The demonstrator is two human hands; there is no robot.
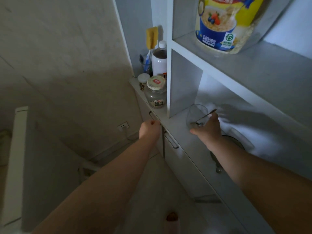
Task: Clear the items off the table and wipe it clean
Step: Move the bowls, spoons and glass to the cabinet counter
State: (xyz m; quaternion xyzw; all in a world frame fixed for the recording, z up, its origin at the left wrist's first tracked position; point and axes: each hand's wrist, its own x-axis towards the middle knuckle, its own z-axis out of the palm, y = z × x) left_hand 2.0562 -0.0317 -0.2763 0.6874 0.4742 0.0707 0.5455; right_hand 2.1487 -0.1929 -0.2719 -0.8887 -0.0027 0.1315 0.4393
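The right hand [208, 128] grips a clear glass [196, 115], spoon [206, 115] inside, at the cabinet ledge [176, 123] — light, rigid, slick and breakable, I judge, best held round its body — while the left hand [149, 129] curls by the ledge's edge, hold unclear.

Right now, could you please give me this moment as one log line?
right grip: holds glass with spoon at cabinet counter | left grip: curled at its edge

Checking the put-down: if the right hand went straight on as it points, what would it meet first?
Probably the white divider panel, with the held glass touching first; depth is unclear.
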